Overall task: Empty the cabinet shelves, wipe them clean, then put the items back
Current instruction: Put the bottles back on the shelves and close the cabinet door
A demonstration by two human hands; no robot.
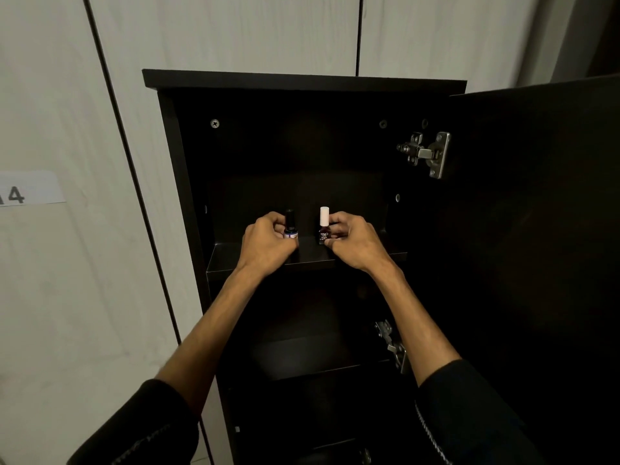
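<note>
A tall black cabinet (pixel 174 162) stands with its door swung to the right. On its upper shelf (pixel 369 256) stand two small nail polish bottles, upright and a little apart. My left hand (pixel 265 241) pinches the black-capped bottle (pixel 290 226) with the pale label. My right hand (pixel 352 241) pinches the white-capped bottle (pixel 324 228) of dark polish. Both bottles appear to touch the shelf. The rest of that shelf shows nothing else on it.
The black door (pixel 536 229) hangs at the right on metal hinges (pixel 427 154). Lower shelves (pixel 318 367) lie dark below my forearms. Pale panelled walls surround the cabinet, with a label reading 4 (pixel 16 195) at the left.
</note>
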